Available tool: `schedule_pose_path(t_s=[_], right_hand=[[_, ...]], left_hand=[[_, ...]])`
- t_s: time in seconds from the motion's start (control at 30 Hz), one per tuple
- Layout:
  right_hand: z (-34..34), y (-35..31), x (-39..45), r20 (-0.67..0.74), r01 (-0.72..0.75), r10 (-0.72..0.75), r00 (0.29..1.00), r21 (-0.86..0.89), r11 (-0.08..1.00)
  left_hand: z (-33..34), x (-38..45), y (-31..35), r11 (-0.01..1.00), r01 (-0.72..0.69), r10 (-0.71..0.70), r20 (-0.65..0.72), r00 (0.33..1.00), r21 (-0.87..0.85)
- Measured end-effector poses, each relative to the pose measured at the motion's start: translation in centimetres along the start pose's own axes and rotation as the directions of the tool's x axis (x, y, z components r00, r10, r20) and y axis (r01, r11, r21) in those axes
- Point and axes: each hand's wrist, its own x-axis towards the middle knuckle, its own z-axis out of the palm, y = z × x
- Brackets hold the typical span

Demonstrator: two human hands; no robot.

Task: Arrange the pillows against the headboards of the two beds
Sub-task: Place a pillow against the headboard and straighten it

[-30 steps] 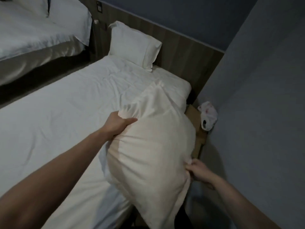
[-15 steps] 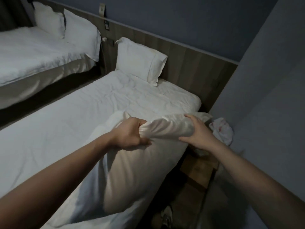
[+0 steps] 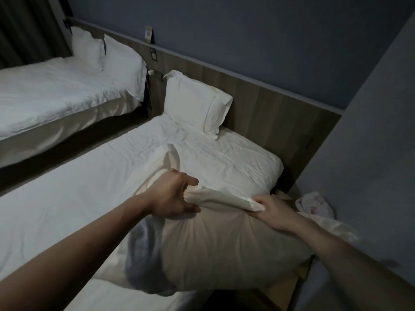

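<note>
A large cream pillow (image 3: 224, 248) hangs over the right edge of the near bed (image 3: 67, 198). My left hand (image 3: 173, 194) grips the bunched top edge of its case. My right hand (image 3: 271, 209) pinches the same edge further right. Another white pillow (image 3: 193, 102) leans upright against the wooden headboard (image 3: 269, 113) at the near bed's left side. The right part of that headboard has no pillow in front of it. On the far bed (image 3: 56, 90), two white pillows (image 3: 105, 50) stand against the headboard.
A grey wall (image 3: 370, 153) runs close along the right of the near bed. A white cloth with red marks (image 3: 314, 203) lies in the narrow gap beside a wooden ledge. A dark aisle (image 3: 74, 142) separates the two beds.
The pillow has swung lower and to the right, its body blurred. Both hands shifted along its top edge, the right one sliding to the corner. The view tilted up a little.
</note>
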Motion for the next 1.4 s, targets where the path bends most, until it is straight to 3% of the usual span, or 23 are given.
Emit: schedule_pose_path(t_s=[0.27, 0.37, 0.43, 0.63, 0.8, 1.0, 1.4], right_hand=[[-2.0, -1.0, 5.6, -0.161, 0.085, -0.068, 0.985, 0.101, 0.991], [-3.2, -1.2, 7.8, -0.197, 0.104, -0.085, 0.977, 0.088, 0.991], [-5.0, -0.6, 9.3, -0.203, 0.084, -0.068, 0.977, 0.069, 0.994], [-12.0, 4.0, 13.6, -0.289, -0.062, 0.075, 0.954, 0.053, 0.997], [-15.6, 9.3, 17.8, -0.294, -0.169, 0.186, 0.938, 0.081, 0.982], [-18.3, 16.5, 25.4, -0.253, -0.202, 0.244, 0.936, 0.178, 0.963], [-21.9, 28.6, 41.3, -0.176, -0.261, 0.357, 0.917, 0.411, 0.874]], left_hand=[[1.4, 8.1, -8.3, 0.99, 0.111, -0.13, 0.261, 0.957, 0.087], [1.5, 11.8, -9.6, 0.971, 0.207, -0.239, 0.439, 0.866, 0.122], [1.5, 14.6, -10.5, 0.962, 0.202, -0.266, 0.474, 0.839, 0.182], [0.1, 23.1, -12.9, 0.956, 0.174, -0.223, 0.201, 0.954, 0.238], [1.8, 31.2, -13.6, 0.959, 0.254, -0.256, 0.002, 0.967, 0.126], [5.1, 42.6, -15.9, 0.95, 0.307, -0.302, 0.076, 0.95, -0.054], [8.2, 63.9, -20.3, 0.948, 0.307, -0.316, 0.114, 0.942, 0.084]])
